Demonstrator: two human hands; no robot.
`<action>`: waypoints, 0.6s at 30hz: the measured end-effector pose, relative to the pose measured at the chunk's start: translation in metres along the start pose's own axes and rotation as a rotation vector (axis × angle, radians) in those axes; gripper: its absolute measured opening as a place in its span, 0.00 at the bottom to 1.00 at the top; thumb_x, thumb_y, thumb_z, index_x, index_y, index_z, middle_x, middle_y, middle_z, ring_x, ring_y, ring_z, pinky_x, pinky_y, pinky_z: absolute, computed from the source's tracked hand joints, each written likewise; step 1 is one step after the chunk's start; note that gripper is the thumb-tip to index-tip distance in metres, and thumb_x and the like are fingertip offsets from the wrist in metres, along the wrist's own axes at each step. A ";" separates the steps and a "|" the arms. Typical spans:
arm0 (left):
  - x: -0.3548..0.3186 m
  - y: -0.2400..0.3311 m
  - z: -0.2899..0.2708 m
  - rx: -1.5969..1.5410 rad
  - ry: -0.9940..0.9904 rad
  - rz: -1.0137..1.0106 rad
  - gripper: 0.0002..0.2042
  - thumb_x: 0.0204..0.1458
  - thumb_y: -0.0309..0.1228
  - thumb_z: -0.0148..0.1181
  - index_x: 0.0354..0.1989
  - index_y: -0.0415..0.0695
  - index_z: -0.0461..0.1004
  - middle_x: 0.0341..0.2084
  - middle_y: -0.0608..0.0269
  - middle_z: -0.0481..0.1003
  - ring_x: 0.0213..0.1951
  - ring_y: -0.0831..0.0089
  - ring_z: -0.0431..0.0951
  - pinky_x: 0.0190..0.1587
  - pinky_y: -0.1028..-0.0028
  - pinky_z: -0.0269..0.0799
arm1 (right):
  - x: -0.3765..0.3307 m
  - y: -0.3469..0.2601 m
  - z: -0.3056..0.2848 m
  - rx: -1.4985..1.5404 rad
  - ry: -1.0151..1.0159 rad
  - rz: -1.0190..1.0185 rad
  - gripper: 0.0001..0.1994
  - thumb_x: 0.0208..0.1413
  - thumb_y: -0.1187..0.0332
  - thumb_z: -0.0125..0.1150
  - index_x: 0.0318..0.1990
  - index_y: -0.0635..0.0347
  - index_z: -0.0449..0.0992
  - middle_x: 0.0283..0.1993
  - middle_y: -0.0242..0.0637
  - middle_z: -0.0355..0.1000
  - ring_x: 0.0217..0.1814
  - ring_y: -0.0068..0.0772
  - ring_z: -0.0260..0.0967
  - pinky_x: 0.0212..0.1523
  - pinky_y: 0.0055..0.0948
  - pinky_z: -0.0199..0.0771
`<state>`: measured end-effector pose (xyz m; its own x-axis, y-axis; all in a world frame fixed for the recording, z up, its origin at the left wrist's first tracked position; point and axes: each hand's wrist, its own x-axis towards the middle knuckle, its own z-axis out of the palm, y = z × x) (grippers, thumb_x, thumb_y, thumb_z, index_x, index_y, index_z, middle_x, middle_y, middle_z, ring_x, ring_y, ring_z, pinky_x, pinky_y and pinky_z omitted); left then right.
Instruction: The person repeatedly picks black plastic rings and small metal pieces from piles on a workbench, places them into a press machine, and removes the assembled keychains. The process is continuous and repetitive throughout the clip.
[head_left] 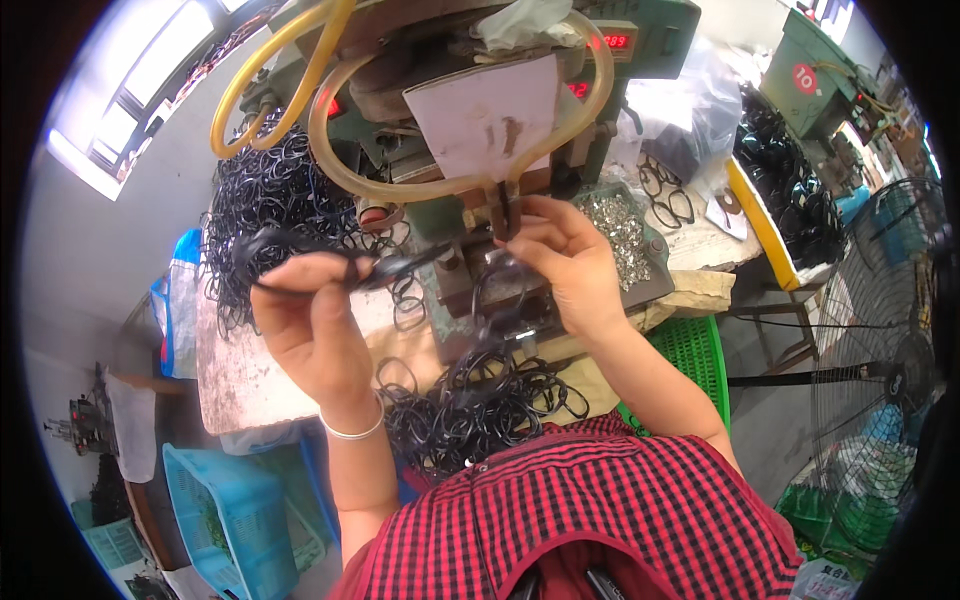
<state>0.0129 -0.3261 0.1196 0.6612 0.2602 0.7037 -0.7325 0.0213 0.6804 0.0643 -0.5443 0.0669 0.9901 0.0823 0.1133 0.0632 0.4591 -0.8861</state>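
Note:
My left hand is closed around a blurred black eyeglass frame, left of the bench machine's work head. My right hand pinches at the foot of the machine's upright tool; whatever lies between thumb and fingers is too small to make out. Below those fingertips, a dark looped frame shows blurred against the metal fixture. Tangled black frames heap up just in front of my body. A larger pile of black frames covers the bench at the left.
A tray of small metal pieces sits right of the machine. Yellowish hoses loop around its white sheet. A yellow-edged box holds dark glasses. A green basket, fan and blue crate stand around.

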 end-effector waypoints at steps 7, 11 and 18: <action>-0.008 0.017 0.025 0.203 -0.013 0.006 0.05 0.59 0.18 0.55 0.42 0.37 0.70 0.34 0.56 0.78 0.35 0.68 0.79 0.43 0.72 0.76 | -0.032 -0.025 0.000 -0.232 -0.138 -0.101 0.23 0.59 0.78 0.58 0.63 0.68 0.68 0.56 0.43 0.74 0.60 0.30 0.71 0.64 0.30 0.67; -0.018 0.012 0.049 0.288 -0.210 -0.185 0.07 0.55 0.15 0.62 0.40 0.35 0.73 0.35 0.57 0.80 0.39 0.74 0.80 0.45 0.76 0.75 | -0.009 0.007 -0.093 -1.632 0.238 -0.448 0.13 0.47 0.72 0.67 0.43 0.59 0.82 0.57 0.48 0.73 0.65 0.55 0.65 0.63 0.48 0.68; -0.005 -0.007 0.071 0.309 -0.277 -0.250 0.07 0.55 0.19 0.66 0.39 0.35 0.73 0.35 0.67 0.77 0.37 0.82 0.76 0.43 0.81 0.72 | 0.011 0.037 -0.149 -1.384 0.187 -0.546 0.07 0.46 0.72 0.69 0.34 0.59 0.79 0.57 0.45 0.73 0.64 0.55 0.66 0.59 0.45 0.70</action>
<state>0.0262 -0.3958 0.1263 0.8597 0.0162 0.5105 -0.4911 -0.2486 0.8349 0.0958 -0.6579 -0.0315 0.8010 0.0213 0.5983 0.3793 -0.7912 -0.4797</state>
